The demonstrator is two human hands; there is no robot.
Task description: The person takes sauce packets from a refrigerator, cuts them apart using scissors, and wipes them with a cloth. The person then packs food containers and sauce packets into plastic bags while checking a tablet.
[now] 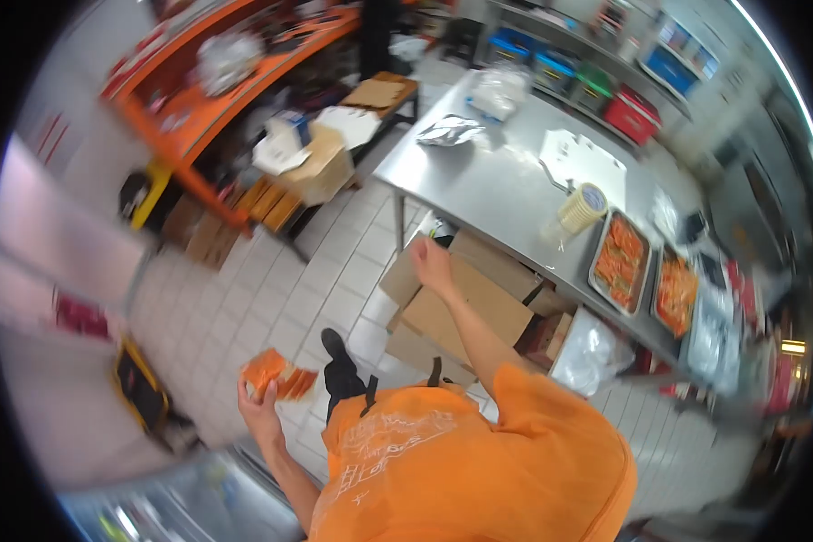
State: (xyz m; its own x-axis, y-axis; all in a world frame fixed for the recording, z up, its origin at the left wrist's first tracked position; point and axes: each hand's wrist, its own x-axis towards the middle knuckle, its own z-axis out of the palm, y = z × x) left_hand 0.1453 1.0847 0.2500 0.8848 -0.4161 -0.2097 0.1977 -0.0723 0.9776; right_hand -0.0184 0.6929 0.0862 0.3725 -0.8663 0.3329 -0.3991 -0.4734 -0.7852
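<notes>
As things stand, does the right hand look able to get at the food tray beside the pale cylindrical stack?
Probably yes, perhaps with a step closer: no item shows in the right hand, and the food tray lies uncovered at the near edge of the steel table.

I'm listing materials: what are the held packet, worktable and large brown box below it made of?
Packet: probably glossy plastic film, with highlights over orange contents; blur leaves this open. Worktable: likely smooth stainless steel, grey and reflective. Box: apparently matte, brown cardboard, with flaps.
</notes>
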